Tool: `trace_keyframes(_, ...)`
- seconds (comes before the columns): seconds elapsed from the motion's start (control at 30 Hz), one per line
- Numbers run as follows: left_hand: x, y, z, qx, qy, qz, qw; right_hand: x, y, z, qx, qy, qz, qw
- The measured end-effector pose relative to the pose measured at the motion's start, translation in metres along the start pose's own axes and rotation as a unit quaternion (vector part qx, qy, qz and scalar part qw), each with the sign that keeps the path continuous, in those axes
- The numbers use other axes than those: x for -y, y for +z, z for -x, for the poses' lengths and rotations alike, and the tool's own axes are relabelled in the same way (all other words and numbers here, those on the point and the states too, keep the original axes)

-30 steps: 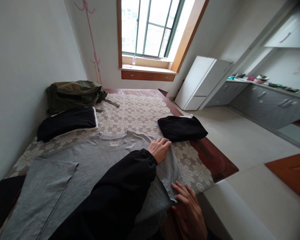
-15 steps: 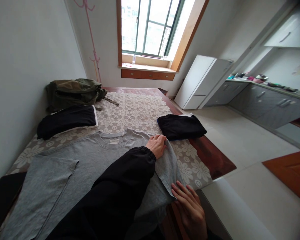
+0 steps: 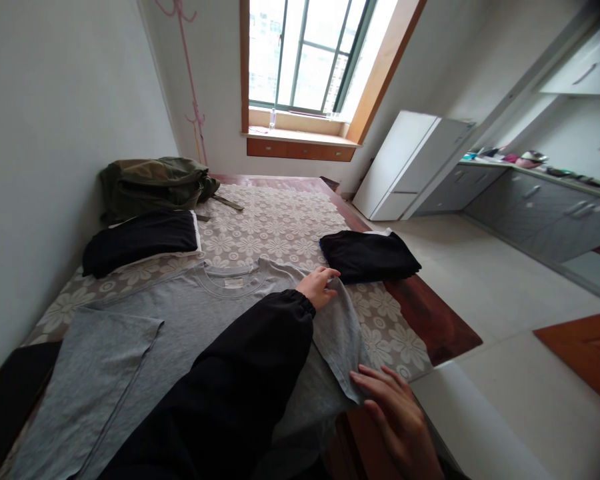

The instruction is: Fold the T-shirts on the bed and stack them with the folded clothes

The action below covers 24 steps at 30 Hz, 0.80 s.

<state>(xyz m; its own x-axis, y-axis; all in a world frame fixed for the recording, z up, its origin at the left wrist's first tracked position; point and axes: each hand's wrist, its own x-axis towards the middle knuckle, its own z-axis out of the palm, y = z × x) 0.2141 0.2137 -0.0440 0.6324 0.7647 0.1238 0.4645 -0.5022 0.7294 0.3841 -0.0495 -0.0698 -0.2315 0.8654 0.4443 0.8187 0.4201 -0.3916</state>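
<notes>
A grey T-shirt (image 3: pixel 190 340) lies spread on a table with a floral lace cloth (image 3: pixel 260 223), its collar toward the window. My left hand (image 3: pixel 318 287), in a black sleeve, reaches across the shirt and rests at the shoulder of its right-side sleeve, fingers apart. Close to that sleeve's hem is my right hand (image 3: pixel 395 407), its fingers spread, with the fingertips at the cloth's edge. Just beyond my left hand sits a folded black garment pile (image 3: pixel 370 255). Another folded black pile (image 3: pixel 143 241), with white beneath, lies at the left.
An olive green bag (image 3: pixel 155 185) lies at the table's far left, by the wall. Behind it stands a pink coat rack (image 3: pixel 193 83). The table's dark red edge (image 3: pixel 430 320) runs along the right. A white fridge (image 3: pixel 410 167) and kitchen counter (image 3: pixel 550 207) stand farther off.
The view has shifted slightly, moving the scene a little right. My left fingers have loosened and spread at the shirt's shoulder. My right hand has drawn slightly off the sleeve hem.
</notes>
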Motion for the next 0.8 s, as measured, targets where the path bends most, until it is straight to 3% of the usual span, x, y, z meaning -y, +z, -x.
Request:
trace_keyframes(0.17,-0.006,-0.013,0.005,0.005,-0.052,-0.047,0.998,-0.034,-0.027,-0.087,0.037,0.071,-0.023,0.997)
trace_keyframes(0.27,-0.012,-0.02,0.009,0.029,-0.067,-0.083,0.994,-0.055,-0.013,-0.143,0.034,0.055,0.025,0.998)
trace_keyframes(0.33,-0.015,-0.024,0.011,0.049,-0.075,-0.106,0.99,-0.064,0.006,-0.167,0.012,0.03,0.059,0.998)
trace_keyframes(0.47,-0.014,-0.033,0.015,0.09,-0.099,-0.138,0.981,-0.077,0.041,-0.173,-0.068,0.039,0.02,0.997)
trace_keyframes(0.57,-0.009,-0.041,0.015,0.124,-0.112,-0.143,0.975,-0.085,0.049,-0.165,-0.123,0.075,-0.036,0.989)
trace_keyframes(0.8,0.003,-0.052,0.011,0.173,-0.129,-0.125,0.968,-0.089,0.043,-0.165,-0.032,0.02,0.011,0.999)
